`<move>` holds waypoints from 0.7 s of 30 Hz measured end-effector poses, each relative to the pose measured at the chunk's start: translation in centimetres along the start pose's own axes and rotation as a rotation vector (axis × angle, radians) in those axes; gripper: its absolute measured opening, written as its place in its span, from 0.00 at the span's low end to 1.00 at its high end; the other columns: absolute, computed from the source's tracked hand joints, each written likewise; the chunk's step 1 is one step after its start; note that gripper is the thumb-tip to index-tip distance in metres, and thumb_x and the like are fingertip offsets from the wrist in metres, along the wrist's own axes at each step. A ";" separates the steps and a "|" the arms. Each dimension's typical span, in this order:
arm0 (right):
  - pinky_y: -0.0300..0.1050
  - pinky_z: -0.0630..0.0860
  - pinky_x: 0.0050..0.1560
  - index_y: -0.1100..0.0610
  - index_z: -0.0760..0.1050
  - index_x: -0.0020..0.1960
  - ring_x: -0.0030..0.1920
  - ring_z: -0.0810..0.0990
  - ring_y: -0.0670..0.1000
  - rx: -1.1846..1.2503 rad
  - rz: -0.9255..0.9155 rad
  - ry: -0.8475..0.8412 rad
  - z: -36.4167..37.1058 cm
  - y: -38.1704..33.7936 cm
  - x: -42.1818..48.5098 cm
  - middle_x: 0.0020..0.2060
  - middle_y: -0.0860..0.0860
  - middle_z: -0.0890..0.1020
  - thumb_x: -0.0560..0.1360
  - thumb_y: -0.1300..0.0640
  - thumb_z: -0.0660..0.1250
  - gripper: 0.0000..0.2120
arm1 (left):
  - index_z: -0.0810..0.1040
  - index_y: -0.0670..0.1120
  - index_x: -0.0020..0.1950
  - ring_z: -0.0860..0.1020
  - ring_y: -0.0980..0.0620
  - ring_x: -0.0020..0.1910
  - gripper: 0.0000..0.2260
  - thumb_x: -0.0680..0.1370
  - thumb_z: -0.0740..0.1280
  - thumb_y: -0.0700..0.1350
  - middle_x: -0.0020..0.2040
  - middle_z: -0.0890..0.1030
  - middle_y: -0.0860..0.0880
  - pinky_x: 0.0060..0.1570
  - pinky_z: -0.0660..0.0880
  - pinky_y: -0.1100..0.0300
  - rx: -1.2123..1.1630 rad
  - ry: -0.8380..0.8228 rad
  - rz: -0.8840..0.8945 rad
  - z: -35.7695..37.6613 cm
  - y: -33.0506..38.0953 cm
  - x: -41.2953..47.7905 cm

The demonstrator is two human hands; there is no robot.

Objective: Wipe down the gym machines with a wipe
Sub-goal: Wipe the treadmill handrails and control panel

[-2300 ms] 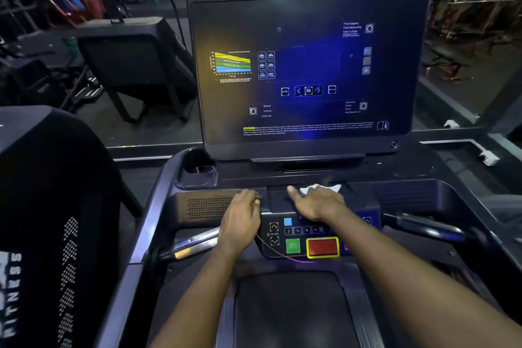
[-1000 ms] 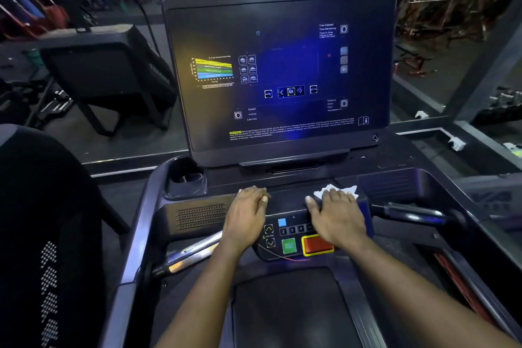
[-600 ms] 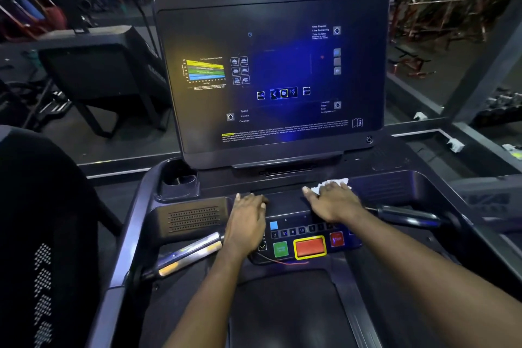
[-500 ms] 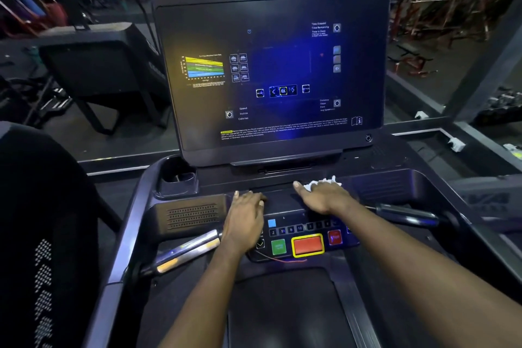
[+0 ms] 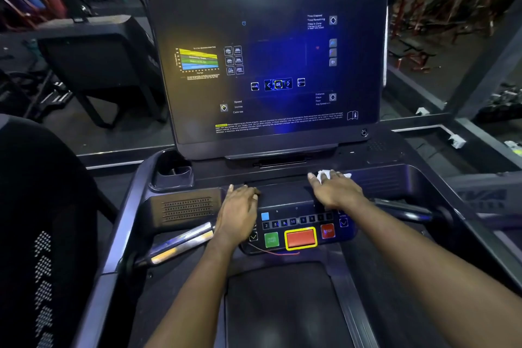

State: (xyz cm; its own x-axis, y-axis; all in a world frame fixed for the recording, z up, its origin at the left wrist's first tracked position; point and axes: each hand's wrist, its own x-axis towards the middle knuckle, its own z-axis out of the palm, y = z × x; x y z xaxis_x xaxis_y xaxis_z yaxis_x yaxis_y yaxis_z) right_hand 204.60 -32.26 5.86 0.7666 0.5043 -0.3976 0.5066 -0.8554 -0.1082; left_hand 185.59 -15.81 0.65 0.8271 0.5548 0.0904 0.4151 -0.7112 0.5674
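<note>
One crumpled white wipe (image 5: 324, 174), centre frame, pressed under flat-fingered right hand (image 5: 337, 191); left hand (image 5: 239, 213), grip wide, empty, on glossy black treadmill console (image 5: 282, 195).

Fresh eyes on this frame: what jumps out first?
The lit treadmill screen dominates the upper centre, glowing blue with a coloured chart on its left side. Below it, the right hand presses a white wipe onto the console ledge; the yellow-ringed red button stands out on the keypad nearest the person.

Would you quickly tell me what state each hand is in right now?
Left hand: open, resting flat on the treadmill console, holding nothing.
Right hand: open, straight fingers pressing the white wipe onto it.
</note>
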 end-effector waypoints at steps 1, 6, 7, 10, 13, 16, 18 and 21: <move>0.54 0.48 0.80 0.57 0.51 0.83 0.82 0.49 0.55 0.006 0.016 0.003 0.0 -0.2 0.0 0.82 0.55 0.51 0.81 0.32 0.36 0.40 | 0.77 0.44 0.70 0.68 0.50 0.75 0.20 0.85 0.53 0.48 0.70 0.77 0.45 0.79 0.45 0.56 0.000 0.001 -0.001 -0.1 0.0 0.0; 0.53 0.48 0.80 0.62 0.49 0.82 0.81 0.50 0.57 -0.095 0.051 0.056 1.8 -0.7 -2.6 0.81 0.59 0.51 0.81 0.32 0.38 0.42 | 0.77 0.44 0.70 0.69 0.50 0.74 0.23 0.83 0.51 0.50 0.70 0.78 0.45 0.79 0.45 0.56 0.001 -0.002 -0.001 -0.2 0.3 -0.1; 0.53 0.48 0.80 0.62 0.49 0.82 0.81 0.50 0.58 -0.069 0.058 0.054 1.8 -0.6 -2.5 0.81 0.59 0.51 0.81 0.32 0.38 0.42 | 0.78 0.44 0.69 0.70 0.50 0.74 0.23 0.83 0.50 0.50 0.69 0.78 0.45 0.79 0.45 0.56 0.001 0.001 0.000 -0.1 0.3 -0.1; 0.55 0.52 0.79 0.62 0.48 0.82 0.81 0.51 0.58 0.089 0.102 0.034 0.4 0.1 -0.9 0.82 0.59 0.51 0.81 0.31 0.42 0.42 | 0.79 0.44 0.66 0.72 0.49 0.72 0.16 0.85 0.56 0.44 0.66 0.80 0.45 0.78 0.46 0.56 -0.007 0.046 0.017 -0.1 0.3 -0.1; 0.58 0.60 0.76 0.62 0.46 0.82 0.80 0.57 0.61 0.213 0.166 -0.012 -0.7 0.8 0.4 0.82 0.58 0.51 0.80 0.29 0.44 0.45 | 0.80 0.44 0.65 0.73 0.49 0.71 0.14 0.85 0.58 0.43 0.64 0.81 0.45 0.78 0.46 0.56 -0.001 0.067 0.026 -0.1 0.4 -0.2; 0.58 0.61 0.75 0.62 0.49 0.82 0.79 0.59 0.62 0.178 0.171 0.026 0.1 0.4 -0.8 0.81 0.58 0.51 0.80 0.30 0.43 0.43 | 0.80 0.44 0.65 0.73 0.49 0.71 0.14 0.85 0.58 0.43 0.64 0.81 0.45 0.78 0.45 0.58 0.004 0.079 0.028 0.0 0.4 -0.2; 0.56 0.61 0.74 0.63 0.52 0.81 0.78 0.61 0.62 0.114 0.158 0.087 0.9 0.2 -1.8 0.81 0.60 0.53 0.80 0.31 0.44 0.43 | 0.80 0.44 0.66 0.72 0.49 0.71 0.15 0.85 0.58 0.43 0.65 0.81 0.45 0.78 0.45 0.57 0.008 0.083 0.032 0.1 0.4 -0.1; 0.57 0.63 0.74 0.60 0.53 0.82 0.77 0.63 0.63 0.184 0.145 0.056 0.4 0.9 -1.1 0.81 0.60 0.53 0.80 0.29 0.45 0.43 | 0.79 0.45 0.66 0.72 0.50 0.71 0.15 0.85 0.57 0.44 0.66 0.80 0.45 0.78 0.46 0.57 0.025 0.080 0.038 0.0 0.3 -0.2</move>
State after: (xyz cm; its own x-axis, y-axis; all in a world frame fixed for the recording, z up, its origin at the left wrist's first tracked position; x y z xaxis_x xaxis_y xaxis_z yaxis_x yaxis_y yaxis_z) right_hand 204.02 -33.60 5.84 0.8493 0.3756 -0.3709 0.3128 -0.9241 -0.2197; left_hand 185.60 -16.14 0.78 0.8100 0.5589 0.1775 0.3935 -0.7425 0.5421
